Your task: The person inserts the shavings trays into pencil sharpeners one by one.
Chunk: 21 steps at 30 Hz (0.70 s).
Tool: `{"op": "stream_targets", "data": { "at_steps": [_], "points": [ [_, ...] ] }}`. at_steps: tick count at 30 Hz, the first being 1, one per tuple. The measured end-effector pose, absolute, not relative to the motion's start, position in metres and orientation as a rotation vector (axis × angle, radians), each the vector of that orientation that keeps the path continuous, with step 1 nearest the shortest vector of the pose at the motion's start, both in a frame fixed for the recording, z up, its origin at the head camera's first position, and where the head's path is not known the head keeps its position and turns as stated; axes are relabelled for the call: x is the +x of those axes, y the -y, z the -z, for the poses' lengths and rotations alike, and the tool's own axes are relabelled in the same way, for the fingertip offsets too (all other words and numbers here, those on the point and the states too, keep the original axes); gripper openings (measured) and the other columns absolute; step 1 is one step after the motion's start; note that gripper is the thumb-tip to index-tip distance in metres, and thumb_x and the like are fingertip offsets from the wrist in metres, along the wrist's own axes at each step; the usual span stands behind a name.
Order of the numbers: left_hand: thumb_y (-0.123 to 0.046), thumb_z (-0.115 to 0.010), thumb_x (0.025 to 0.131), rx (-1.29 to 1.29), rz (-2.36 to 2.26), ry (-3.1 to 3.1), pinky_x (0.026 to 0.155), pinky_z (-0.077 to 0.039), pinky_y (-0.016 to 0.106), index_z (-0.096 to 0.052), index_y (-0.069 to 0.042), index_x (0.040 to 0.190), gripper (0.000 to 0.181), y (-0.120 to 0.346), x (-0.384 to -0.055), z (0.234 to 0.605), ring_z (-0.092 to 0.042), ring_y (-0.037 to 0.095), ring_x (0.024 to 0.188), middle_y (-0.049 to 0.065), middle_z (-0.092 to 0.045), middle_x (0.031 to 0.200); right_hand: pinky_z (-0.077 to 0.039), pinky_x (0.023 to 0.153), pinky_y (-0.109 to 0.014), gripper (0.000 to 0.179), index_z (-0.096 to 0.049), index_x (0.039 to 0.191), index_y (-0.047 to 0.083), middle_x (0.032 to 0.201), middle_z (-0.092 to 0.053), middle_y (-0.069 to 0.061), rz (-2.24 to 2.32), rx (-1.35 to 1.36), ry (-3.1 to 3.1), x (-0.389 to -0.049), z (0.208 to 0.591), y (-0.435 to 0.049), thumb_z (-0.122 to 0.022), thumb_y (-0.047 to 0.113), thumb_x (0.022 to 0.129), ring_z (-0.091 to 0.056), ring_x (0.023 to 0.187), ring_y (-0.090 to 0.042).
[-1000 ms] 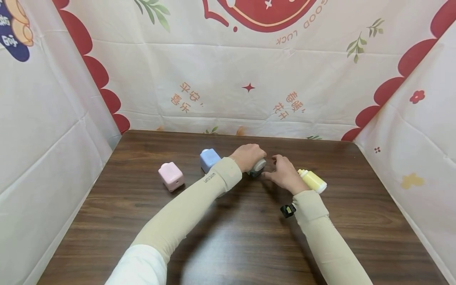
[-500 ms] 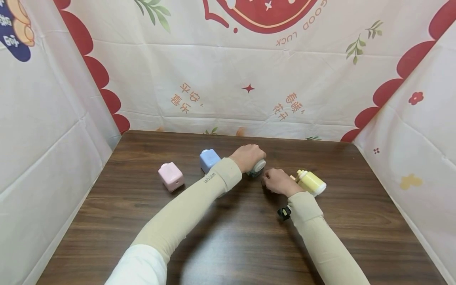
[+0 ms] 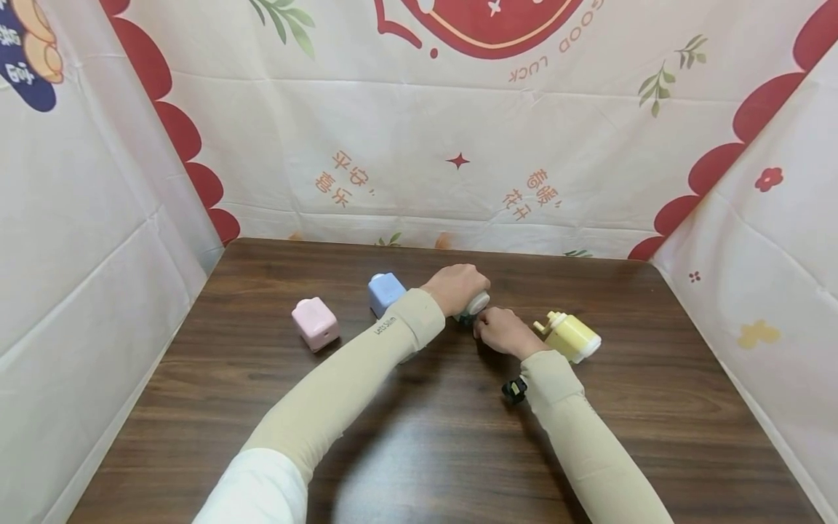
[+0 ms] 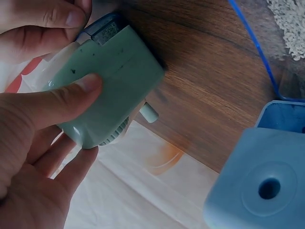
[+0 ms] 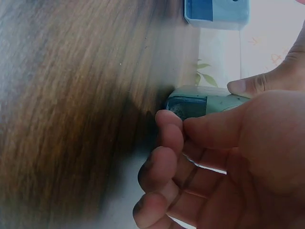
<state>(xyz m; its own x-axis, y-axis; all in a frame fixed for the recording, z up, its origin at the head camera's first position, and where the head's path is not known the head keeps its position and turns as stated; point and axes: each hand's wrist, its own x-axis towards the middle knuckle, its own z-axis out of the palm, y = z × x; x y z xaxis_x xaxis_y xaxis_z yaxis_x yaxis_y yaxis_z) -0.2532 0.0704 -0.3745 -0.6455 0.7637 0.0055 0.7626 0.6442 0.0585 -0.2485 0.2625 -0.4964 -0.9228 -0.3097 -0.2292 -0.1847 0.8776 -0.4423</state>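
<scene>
In the head view my left hand (image 3: 456, 290) grips a green hand-crank pencil sharpener (image 3: 480, 302) from above, near the table's far side. Its thumb lies across the green body (image 4: 112, 76) in the left wrist view, with other fingers at the underside. A small crank knob (image 4: 149, 112) sticks out of it. My right hand (image 3: 504, 331) pinches at the sharpener's see-through shavings drawer (image 5: 189, 107), thumb against the curled index finger. Grey bits show inside this drawer. The right fingertips partly hide it.
Left of the hands stand a blue sharpener (image 3: 385, 294) and a pink sharpener (image 3: 315, 324). Close behind the right hand, a yellow sharpener (image 3: 573, 337) lies with its crank towards the hand. Patterned cloth (image 3: 419, 145) hangs along the table's far edge.
My right hand has come left to the green sharpener, its spread fingers closing into a pinch at the drawer. The left hand has kept its grip in place.
</scene>
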Motion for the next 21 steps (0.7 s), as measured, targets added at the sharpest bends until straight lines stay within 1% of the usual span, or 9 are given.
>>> {"op": "stream_targets", "data": {
  "at_steps": [3,8,13,16,17,21],
  "points": [
    [-0.007,-0.068,0.106,1.312,-0.105,-2.835,0.092,-0.061,0.031,-0.079,-0.016,0.128,0.026,-0.07,-0.254,0.375,-0.074,0.02,0.111,0.002,-0.08,0.122,-0.051,0.074,-0.042,0.035,-0.073,0.09,0.022,0.092,-0.07,-0.002,0.608,-0.351,-2.77,-0.255,0.508,-0.266,-0.044,0.025,0.11,-0.063,0.077,-0.022],
    [-0.006,-0.067,0.107,1.32,-0.115,-2.833,0.09,-0.06,0.031,-0.08,-0.015,0.128,0.026,-0.07,-0.254,0.376,-0.074,0.02,0.11,0.002,-0.08,0.122,-0.052,0.077,-0.042,0.036,-0.073,0.087,0.024,0.091,-0.071,-0.002,0.572,-0.33,-2.782,-0.258,0.515,-0.268,-0.045,0.026,0.11,-0.064,0.078,-0.022],
    [-0.005,-0.067,0.107,1.324,-0.111,-2.836,0.087,-0.06,0.031,-0.08,-0.015,0.126,0.026,-0.069,-0.254,0.375,-0.074,0.02,0.107,0.003,-0.08,0.12,-0.052,0.077,-0.043,0.037,-0.074,0.089,0.019,0.093,-0.071,-0.005,0.578,-0.325,-2.76,-0.249,0.498,-0.262,-0.044,0.027,0.111,-0.063,0.079,-0.023],
    [-0.005,-0.067,0.107,1.317,-0.117,-2.834,0.087,-0.06,0.031,-0.08,-0.015,0.126,0.025,-0.069,-0.254,0.375,-0.074,0.02,0.106,0.003,-0.08,0.119,-0.051,0.076,-0.045,0.038,-0.073,0.09,0.016,0.093,-0.07,-0.007,0.599,-0.34,-2.751,-0.242,0.486,-0.257,-0.043,0.024,0.111,-0.061,0.079,-0.025],
    [-0.006,-0.067,0.107,1.316,-0.117,-2.833,0.087,-0.06,0.031,-0.08,-0.015,0.126,0.025,-0.069,-0.254,0.375,-0.074,0.02,0.106,0.003,-0.08,0.119,-0.051,0.075,-0.044,0.037,-0.073,0.089,0.017,0.092,-0.07,-0.006,0.607,-0.336,-2.756,-0.241,0.484,-0.256,-0.043,0.024,0.111,-0.061,0.078,-0.024],
    [-0.006,-0.068,0.106,1.311,-0.105,-2.829,0.089,-0.061,0.031,-0.08,-0.016,0.128,0.027,-0.07,-0.254,0.374,-0.074,0.02,0.109,0.002,-0.08,0.121,-0.05,0.075,-0.044,0.037,-0.072,0.088,0.016,0.09,-0.069,-0.007,0.644,-0.344,-2.74,-0.236,0.476,-0.252,-0.044,0.023,0.111,-0.061,0.077,-0.025]
  ]
}}
